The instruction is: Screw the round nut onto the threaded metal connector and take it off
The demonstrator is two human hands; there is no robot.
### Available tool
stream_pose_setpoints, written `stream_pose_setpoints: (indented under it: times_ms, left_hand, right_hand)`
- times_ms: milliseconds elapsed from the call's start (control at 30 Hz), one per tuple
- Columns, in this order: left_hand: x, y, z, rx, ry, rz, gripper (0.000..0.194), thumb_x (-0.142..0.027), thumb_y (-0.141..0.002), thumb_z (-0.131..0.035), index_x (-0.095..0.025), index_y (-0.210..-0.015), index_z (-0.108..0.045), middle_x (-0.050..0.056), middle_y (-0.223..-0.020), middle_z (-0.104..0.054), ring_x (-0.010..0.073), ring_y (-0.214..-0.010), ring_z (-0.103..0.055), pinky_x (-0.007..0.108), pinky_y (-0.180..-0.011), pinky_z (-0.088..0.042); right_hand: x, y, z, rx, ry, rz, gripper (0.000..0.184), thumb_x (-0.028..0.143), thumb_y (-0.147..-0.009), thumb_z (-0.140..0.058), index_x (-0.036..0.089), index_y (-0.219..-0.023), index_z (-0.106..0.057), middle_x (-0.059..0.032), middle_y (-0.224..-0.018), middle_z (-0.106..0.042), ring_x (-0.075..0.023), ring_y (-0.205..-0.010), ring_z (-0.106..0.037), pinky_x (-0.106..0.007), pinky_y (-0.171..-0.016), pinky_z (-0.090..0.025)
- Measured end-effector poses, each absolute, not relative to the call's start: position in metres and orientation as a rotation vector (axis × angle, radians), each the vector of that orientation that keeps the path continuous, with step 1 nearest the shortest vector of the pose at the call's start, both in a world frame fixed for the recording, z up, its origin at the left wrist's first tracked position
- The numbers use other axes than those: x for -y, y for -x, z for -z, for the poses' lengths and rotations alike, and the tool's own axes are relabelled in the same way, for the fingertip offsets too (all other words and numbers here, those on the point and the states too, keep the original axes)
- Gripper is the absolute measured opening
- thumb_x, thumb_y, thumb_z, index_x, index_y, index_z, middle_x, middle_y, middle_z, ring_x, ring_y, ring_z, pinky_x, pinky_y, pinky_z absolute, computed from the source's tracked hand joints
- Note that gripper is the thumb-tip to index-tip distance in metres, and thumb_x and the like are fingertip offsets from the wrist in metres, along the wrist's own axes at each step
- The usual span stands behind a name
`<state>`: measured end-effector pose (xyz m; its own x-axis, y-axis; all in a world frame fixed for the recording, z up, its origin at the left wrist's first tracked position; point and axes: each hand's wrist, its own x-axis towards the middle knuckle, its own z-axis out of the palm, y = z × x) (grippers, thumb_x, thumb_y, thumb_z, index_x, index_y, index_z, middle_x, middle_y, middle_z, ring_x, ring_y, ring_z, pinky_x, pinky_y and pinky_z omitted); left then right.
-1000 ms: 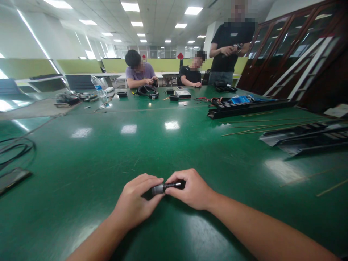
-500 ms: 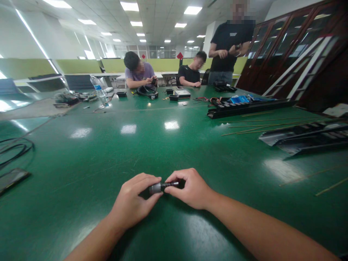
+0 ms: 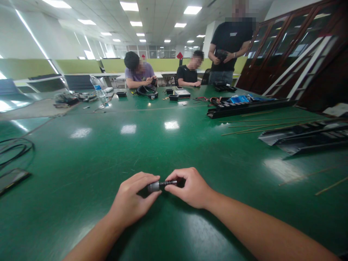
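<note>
Both hands rest low on the green table (image 3: 114, 152), close to me. My left hand (image 3: 132, 201) pinches the grey metal cylinder end of a small part (image 3: 153, 186) between thumb and fingers. My right hand (image 3: 190, 188) is closed on the thin dark shaft (image 3: 168, 183) that sticks out of that cylinder to the right. The far end of the shaft is hidden inside my right fingers. The two hands almost touch over the part.
Black cables (image 3: 13, 148) and a flat dark device (image 3: 12, 178) lie at the left. Long black trays (image 3: 244, 107) (image 3: 307, 137) and thin rods (image 3: 258, 127) lie at the right. Across the table two people sit and one stands, with a water bottle (image 3: 99, 90) nearby.
My hands and the small part have shifted slightly left and away. The standing person's hands have lowered and now hold a dark object in front of the chest.
</note>
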<state>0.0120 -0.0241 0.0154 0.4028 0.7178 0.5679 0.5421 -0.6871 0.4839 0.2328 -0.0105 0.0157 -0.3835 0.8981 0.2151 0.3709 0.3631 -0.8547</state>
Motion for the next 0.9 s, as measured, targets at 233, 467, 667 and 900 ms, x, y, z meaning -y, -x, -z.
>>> stream_pose_setpoints:
  times_ms: [233, 467, 667, 900]
  left_hand:
    - [0.0237, -0.0124, -0.0168, -1.125, -2.433, -1.161, 0.027, -0.019, -0.081, -0.073, -0.022, -0.107, -0.069, 0.003, -0.096, -0.072, 0.0142, -0.086, -0.068, 0.024, -0.079, -0.056]
    - [0.0239, -0.0111, -0.0162, -1.142, -2.441, -1.166, 0.027, -0.020, -0.081, -0.073, -0.022, -0.107, -0.069, 0.003, -0.096, -0.072, 0.0149, -0.086, -0.068, 0.025, -0.078, -0.057]
    - [0.0237, -0.0097, -0.0163, -1.151, -2.436, -1.162, 0.027, -0.020, -0.081, -0.073, -0.022, -0.107, -0.070, 0.005, -0.097, -0.072, 0.0164, -0.086, -0.068, 0.027, -0.078, -0.057]
    - [0.0227, -0.0093, -0.0172, -1.157, -2.439, -1.162, 0.026, -0.020, -0.082, -0.072, -0.021, -0.108, -0.070, 0.005, -0.096, -0.072, 0.0164, -0.085, -0.068, 0.027, -0.078, -0.057]
  right_hand:
    - [0.0106, -0.2329, -0.0170, 1.914, 1.107, -0.958, 0.009, 0.022, -0.077, -0.073, 0.018, -0.084, -0.077, -0.0008, -0.072, -0.073, -0.0138, -0.064, -0.063, -0.023, -0.061, -0.044]
    - [0.0102, -0.2328, -0.0168, 1.915, 1.126, -0.952, 0.010, 0.023, -0.077, -0.072, 0.018, -0.084, -0.077, -0.0013, -0.070, -0.072, -0.0143, -0.063, -0.062, -0.024, -0.060, -0.044]
    - [0.0104, -0.2326, -0.0174, 1.904, 1.129, -0.957, 0.011, 0.023, -0.077, -0.072, 0.018, -0.085, -0.077, -0.0017, -0.071, -0.073, -0.0146, -0.063, -0.063, -0.024, -0.060, -0.045]
    - [0.0100, -0.2323, -0.0185, 1.885, 1.136, -0.964, 0.011, 0.023, -0.077, -0.072, 0.017, -0.085, -0.077, -0.0018, -0.070, -0.072, -0.0144, -0.062, -0.062, -0.024, -0.060, -0.045]
